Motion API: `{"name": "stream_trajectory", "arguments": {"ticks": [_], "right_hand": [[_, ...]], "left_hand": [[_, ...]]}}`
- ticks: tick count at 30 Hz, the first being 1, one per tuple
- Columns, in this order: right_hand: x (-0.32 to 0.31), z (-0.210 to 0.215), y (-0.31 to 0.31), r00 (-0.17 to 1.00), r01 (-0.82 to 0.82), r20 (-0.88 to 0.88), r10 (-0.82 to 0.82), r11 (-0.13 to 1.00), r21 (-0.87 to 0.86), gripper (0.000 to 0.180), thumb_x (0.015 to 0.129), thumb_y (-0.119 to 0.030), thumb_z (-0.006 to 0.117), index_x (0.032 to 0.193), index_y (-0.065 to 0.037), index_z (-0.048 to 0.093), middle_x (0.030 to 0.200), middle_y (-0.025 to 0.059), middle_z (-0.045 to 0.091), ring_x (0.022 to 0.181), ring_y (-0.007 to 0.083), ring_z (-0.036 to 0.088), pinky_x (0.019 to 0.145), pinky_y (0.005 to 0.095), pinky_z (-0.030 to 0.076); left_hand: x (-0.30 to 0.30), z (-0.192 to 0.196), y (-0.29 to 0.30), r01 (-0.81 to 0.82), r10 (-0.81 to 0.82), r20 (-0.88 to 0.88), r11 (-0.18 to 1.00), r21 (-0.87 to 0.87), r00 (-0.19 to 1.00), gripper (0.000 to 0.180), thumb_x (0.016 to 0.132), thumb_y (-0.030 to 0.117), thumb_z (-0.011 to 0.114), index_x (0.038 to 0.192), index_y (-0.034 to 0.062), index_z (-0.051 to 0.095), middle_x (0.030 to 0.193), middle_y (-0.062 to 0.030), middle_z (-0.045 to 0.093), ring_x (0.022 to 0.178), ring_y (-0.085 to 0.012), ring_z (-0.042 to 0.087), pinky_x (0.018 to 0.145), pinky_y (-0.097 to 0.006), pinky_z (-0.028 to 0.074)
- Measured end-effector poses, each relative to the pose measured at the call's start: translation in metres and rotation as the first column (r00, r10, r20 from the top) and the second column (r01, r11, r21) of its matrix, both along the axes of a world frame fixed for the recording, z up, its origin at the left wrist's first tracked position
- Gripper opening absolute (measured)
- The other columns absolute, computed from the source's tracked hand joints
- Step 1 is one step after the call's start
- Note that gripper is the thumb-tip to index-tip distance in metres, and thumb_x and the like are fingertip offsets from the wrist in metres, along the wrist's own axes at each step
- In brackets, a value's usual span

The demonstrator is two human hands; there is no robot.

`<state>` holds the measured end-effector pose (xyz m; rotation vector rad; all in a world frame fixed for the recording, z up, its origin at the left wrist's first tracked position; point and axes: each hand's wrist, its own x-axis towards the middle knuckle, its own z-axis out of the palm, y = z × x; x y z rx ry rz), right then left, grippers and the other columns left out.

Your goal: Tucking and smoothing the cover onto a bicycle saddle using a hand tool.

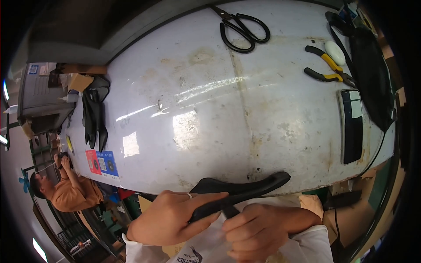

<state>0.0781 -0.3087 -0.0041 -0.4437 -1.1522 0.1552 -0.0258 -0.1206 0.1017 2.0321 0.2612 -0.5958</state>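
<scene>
A black, curved, leather-like piece (245, 187) lies at the near edge of the table, its narrow end pointing right. My left hand (173, 218) grips its near part, with the index finger stretched along it and the thumb below. Close beside it, my right hand (256, 230) is closed, slightly blurred. From its fingers juts a short dark end (230, 212), close to the black piece; whether it is a tool or part of that piece I cannot tell.
On the white table (210, 131) lie black-handled scissors (243, 30), yellow-black pliers (326, 65), a white oval object (335, 53), a phone (351, 127) and a long black piece (372, 74). Black pieces (93, 116) are stacked left. A person (72, 188) works at far left.
</scene>
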Motion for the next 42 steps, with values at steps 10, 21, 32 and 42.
{"name": "stream_trajectory", "arguments": {"ticks": [10,21,32,42], "right_hand": [[0.024,-0.03,-0.052,0.979,0.154,0.175,-0.106,0.945,-0.29,0.011,0.088,-0.001,0.077,0.082,0.005,0.07,0.08,0.0137,0.068,0.075,0.0295,0.07,0.075,0.0448,0.066],[0.033,-0.039,-0.074,0.932,0.299,0.302,-0.202,0.899,-0.32,0.012,0.085,-0.004,0.08,0.083,0.004,0.071,0.078,0.0111,0.068,0.072,0.0285,0.069,0.074,0.0445,0.064],[0.036,-0.054,-0.101,0.921,0.39,0.145,-0.362,0.86,-0.329,0.019,0.093,-0.012,0.078,0.086,0.004,0.069,0.077,0.0115,0.068,0.07,0.0275,0.069,0.068,0.0439,0.063],[0.019,0.036,-0.087,0.794,-0.371,-0.499,-0.348,0.373,-0.85,0.056,0.085,-0.003,0.087,0.137,-0.001,0.067,0.108,0.0165,0.078,0.096,0.0278,0.077,0.087,0.0347,0.062]], "left_hand": [[0.02,0.003,-0.018,-0.234,0.21,0.165,0.962,0.142,0.964,0.041,0.093,0.01,0.078,0.133,0.0039,0.07,0.078,-0.0134,0.075,0.062,-0.0324,0.072,0.058,-0.037,0.057],[0.035,-0.046,-0.096,-0.117,-0.477,0.251,0.293,0.949,0.842,0.044,0.088,0.051,0.08,0.093,0.0083,0.074,0.085,-0.0027,0.063,0.072,-0.0205,0.059,0.08,-0.04,0.043],[0.034,-0.082,-0.104,-0.358,-0.533,0.445,0.265,0.895,0.72,0.048,0.097,0.053,0.07,0.067,0.0167,0.059,0.06,0.0059,0.042,0.054,-0.0118,0.042,0.071,-0.032,0.029],[-0.013,-0.057,-0.083,-0.394,-0.413,0.593,0.472,0.788,0.691,0.046,0.085,0.06,0.081,0.078,0.0164,0.066,0.07,0.0062,0.052,0.064,-0.0126,0.05,0.078,-0.036,0.031]]}}
